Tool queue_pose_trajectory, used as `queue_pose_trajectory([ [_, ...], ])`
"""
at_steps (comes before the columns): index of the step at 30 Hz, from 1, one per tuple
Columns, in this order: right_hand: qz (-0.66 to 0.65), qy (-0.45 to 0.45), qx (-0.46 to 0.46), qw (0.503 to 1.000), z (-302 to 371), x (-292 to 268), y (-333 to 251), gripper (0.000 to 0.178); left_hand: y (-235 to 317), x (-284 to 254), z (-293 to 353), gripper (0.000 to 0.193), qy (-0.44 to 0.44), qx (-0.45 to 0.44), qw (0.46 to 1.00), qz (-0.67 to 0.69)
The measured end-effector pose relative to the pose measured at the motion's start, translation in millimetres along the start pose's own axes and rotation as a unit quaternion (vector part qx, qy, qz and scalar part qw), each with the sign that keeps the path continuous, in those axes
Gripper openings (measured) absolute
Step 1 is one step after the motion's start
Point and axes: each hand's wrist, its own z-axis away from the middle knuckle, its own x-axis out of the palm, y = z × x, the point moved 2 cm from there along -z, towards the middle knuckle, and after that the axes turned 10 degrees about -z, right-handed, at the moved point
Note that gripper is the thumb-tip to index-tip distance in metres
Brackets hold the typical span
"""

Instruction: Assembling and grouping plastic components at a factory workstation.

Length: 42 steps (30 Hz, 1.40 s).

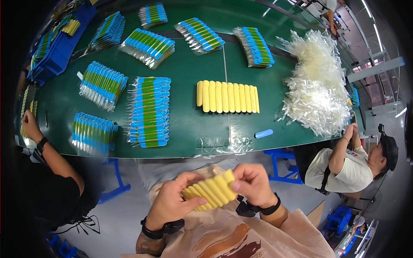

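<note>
Between my hands, nearer to me than the table's front edge, is a tilted row of slim yellow pieces with rounded ends [209, 192]. My left hand [175, 198] is closed around the row's left part, the thumb lying across its near side. At the other end, my right hand [254, 185] pinches the rightmost yellow piece between thumb and fingers. A similar row of yellow pieces [228, 97] lies on the green table [189, 129] ahead. To the right of that row, near the edge, lies a single blue oblong piece [263, 133].
Bundles of blue-and-green strips in clear sleeves [149, 112] cover the table's left and back. A heap of clear plastic sleeves [318, 86] stands at right. Clear tape [224, 146] crosses the front edge. Co-workers sit left [60, 163] and right [352, 165]. A blue bin [60, 56] is far left.
</note>
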Motion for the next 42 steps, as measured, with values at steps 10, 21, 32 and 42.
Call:
queue_pose_trajectory([
  [10, -0.163, 0.093, 0.003, 0.982, -22, -39, -10, 0.01, 9, -18, -9, 0.042, 0.052, -0.059, 0.977, 0.197],
  [21, 0.132, 0.186, -0.038, 0.973, -40, -66, -19, 0.011, 32, -29, -64, 0.045, 0.101, -0.02, 0.988, -0.115],
  [32, 0.515, 0.196, -0.11, 0.827, -112, -92, -102, 0.034, 72, -25, -177, 0.042, 0.09, 0.142, 0.871, -0.462],
  [42, 0.685, 0.008, -0.098, 0.722, -119, -97, -103, 0.104, 72, -16, -185, 0.099, 0.024, 0.184, 0.764, -0.618],
])
